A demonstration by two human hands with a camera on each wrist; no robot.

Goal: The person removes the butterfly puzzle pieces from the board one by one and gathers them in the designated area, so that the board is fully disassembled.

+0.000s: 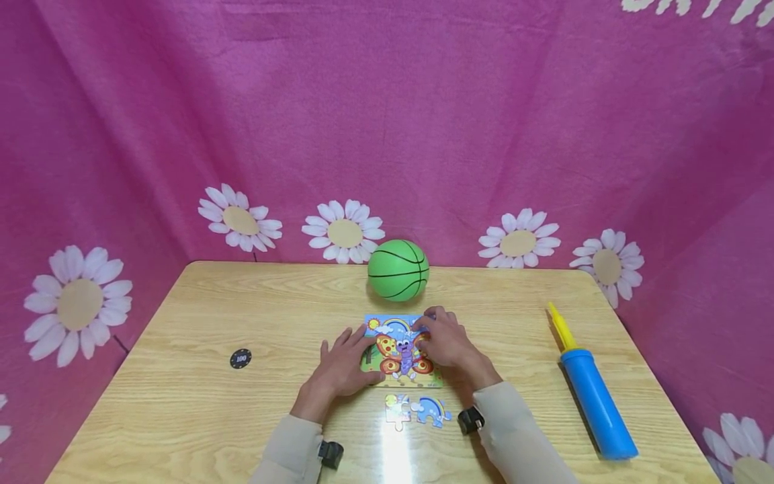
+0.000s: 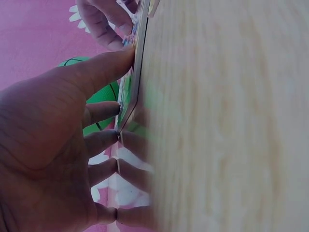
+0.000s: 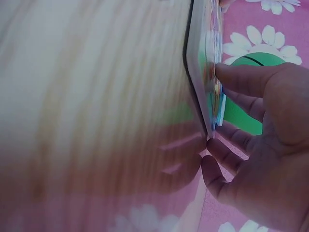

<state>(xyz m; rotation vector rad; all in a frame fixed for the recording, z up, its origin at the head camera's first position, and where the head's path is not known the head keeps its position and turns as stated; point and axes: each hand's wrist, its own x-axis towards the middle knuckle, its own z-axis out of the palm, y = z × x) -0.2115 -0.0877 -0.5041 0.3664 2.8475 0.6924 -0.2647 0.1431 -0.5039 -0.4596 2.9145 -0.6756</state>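
A butterfly jigsaw puzzle (image 1: 404, 366) lies on the table in its flat board. My left hand (image 1: 342, 366) rests at the board's left side, fingers spread and fairly straight, with the thumb on its lower left edge. At the upper right of the picture, my right hand (image 1: 449, 341) bends its thumb and index finger about a puzzle piece (image 3: 221, 110). That piece sits slightly raised from the board, partly hidden by the fingers. Two loose pieces lie below the board: a yellow-and-white sun piece (image 1: 397, 410) and a blue rainbow piece (image 1: 432, 410), close together.
A green ball (image 1: 398, 270) with black lines stands behind the puzzle. On the left lies a black round chip (image 1: 240, 358) marked 100. A blue hand pump (image 1: 598, 403) with a yellow nozzle lies along the right. Pink cloth with daisies surrounds the wooden table (image 1: 181, 403).
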